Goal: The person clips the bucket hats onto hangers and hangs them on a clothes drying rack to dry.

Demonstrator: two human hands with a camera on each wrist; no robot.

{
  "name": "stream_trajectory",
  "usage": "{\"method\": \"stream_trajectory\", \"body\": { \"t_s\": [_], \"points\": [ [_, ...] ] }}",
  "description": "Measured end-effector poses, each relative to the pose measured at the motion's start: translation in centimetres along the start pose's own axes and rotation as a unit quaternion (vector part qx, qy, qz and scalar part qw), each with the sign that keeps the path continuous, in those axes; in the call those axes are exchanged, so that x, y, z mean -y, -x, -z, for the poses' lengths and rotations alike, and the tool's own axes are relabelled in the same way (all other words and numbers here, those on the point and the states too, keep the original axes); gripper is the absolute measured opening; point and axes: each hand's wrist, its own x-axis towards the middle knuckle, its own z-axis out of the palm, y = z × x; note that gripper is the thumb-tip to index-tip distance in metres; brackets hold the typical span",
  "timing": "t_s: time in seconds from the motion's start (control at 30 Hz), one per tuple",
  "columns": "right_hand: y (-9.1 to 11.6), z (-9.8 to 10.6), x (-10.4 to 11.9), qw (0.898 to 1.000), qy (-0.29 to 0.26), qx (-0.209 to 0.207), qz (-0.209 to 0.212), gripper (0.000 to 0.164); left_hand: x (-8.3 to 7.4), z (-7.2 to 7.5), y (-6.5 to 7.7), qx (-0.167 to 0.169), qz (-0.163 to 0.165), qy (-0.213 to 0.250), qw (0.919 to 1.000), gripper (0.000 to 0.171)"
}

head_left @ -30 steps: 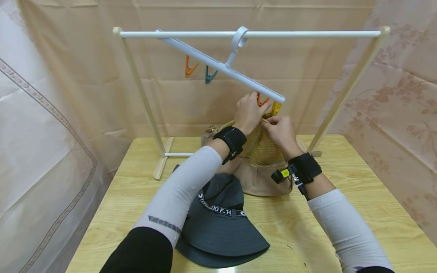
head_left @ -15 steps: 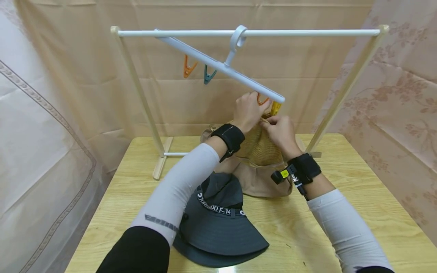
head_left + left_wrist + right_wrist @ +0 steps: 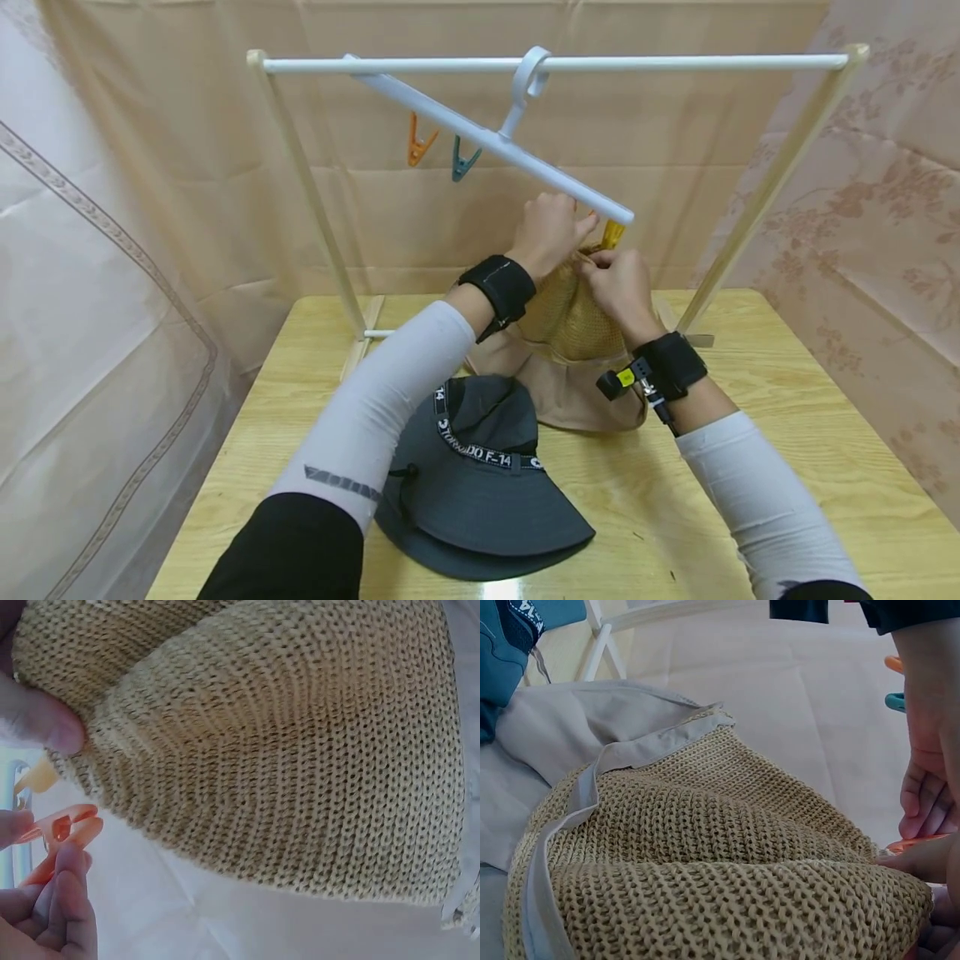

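In the head view my left hand reaches up to the lower end of a white hanger. In the left wrist view its thumb and fingers pinch an orange clothespin, whose tips point toward the knit edge. My right hand pinches the gathered top of a beige hat's knit crown; its thumb presses on the knit in the left wrist view. A yellow clothespin hangs from the hanger's end, right at the knit's edge. The hat's fabric brim hangs down near the tabletop.
A dark grey bucket hat lies in front on the wooden table. The hanger tilts from a white rack bar. Another orange clothespin and a teal clothespin hang farther left along it.
Both hands keep their grips on the clothespin and the knit. My left fingers now cover more of the orange clothespin, and the left forearm has shifted slightly left. The head view has moved a little.
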Motion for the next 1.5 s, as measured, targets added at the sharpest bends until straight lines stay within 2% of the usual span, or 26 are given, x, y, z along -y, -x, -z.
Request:
{"method": "stream_trajectory", "body": {
  "t_s": [0.23, 0.43, 0.53, 0.7, 1.03, 1.13, 1.37, 1.5],
  "points": [
    [-0.3, -0.7, -0.1, 0.998, 0.019, -0.034, 0.047, 0.029, -0.2, 0.7, -0.4, 0.048, 0.011, 0.023, 0.9985, 0.051],
    [-0.4, -2.0, 0.0, 0.993, 0.022, -0.072, 0.095, 0.041, -0.4, 0.9, -0.3, 0.052, 0.016, 0.003, 0.9985, 0.047],
    [-0.6, -2.3, 0.2, 0.992, 0.032, -0.080, 0.092, 0.043, -0.5, 1.0, -0.4, 0.052, 0.018, -0.012, 0.9984, 0.043],
    [-1.2, -2.4, 0.4, 0.990, 0.041, -0.104, 0.082, 0.042, -0.8, 1.1, -0.8, 0.048, 0.015, -0.010, 0.9987, 0.041],
    [-0.9, -2.9, 0.5, 0.989, 0.014, -0.126, 0.079, 0.039, -0.5, 0.9, -0.5, 0.061, 0.006, -0.010, 0.9981, 0.041],
    [-1.1, -2.9, 0.5, 0.988, 0.010, -0.132, 0.075, 0.038, -0.5, 0.9, -0.6, 0.054, 0.007, -0.011, 0.9985, 0.040],
    [-1.1, -2.6, 0.5, 0.985, 0.001, -0.153, 0.084, 0.042, -0.6, 0.7, -0.7, 0.048, 0.013, -0.001, 0.9988, 0.041],
    [-1.1, -2.4, 0.5, 0.981, 0.000, -0.165, 0.101, 0.037, -0.5, 0.5, -0.7, 0.048, 0.018, 0.013, 0.9986, 0.045]
  ]
}}
